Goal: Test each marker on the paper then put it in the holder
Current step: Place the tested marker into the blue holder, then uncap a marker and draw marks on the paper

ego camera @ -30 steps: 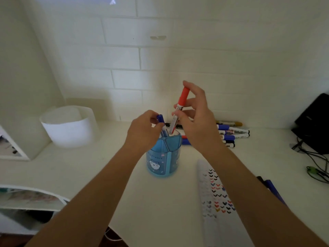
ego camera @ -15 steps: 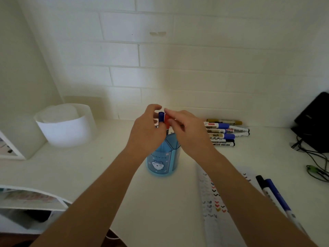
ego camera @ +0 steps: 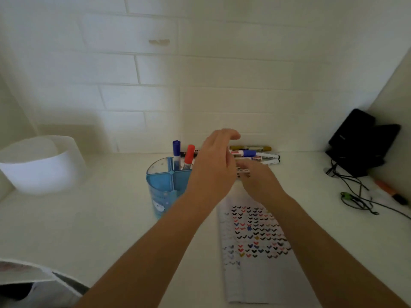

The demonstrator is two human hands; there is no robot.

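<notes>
My left hand (ego camera: 213,170) hung in the air just at 3 o'clock of the blue holder (ego camera: 160,185), its fingers loose, slightly bent and apart, with nothing in them. My right hand (ego camera: 262,183) lay lower and further out toward 1 o'clock, reaching into the pile of markers (ego camera: 260,154) against the wall. Its fingertips were at a white-barrelled marker (ego camera: 243,172) on the near edge of that pile. My left hand covered part of them and the picture was blurred there, so I could not tell whether I had pinched the marker or only touched it.

The holder stood on the white desk (ego camera: 89,218), at about 10 o'clock from the paper (ego camera: 255,276). In its far compartment, at 12 o'clock, a blue-capped marker (ego camera: 176,150) and a red-capped marker (ego camera: 189,154) stood caps up, side by side, the red one leaning a little toward 1 o'clock. The paper lay flat under my right forearm, covered with rows of small heart-like marks in black, red, blue and yellow.

Off at 9 o'clock sat a white round tub (ego camera: 40,170). At 3 o'clock a black device (ego camera: 355,138) leaned in the corner, with dark cables (ego camera: 355,196) trailing from it over the desk and an orange pen (ego camera: 387,188) beside them.
</notes>
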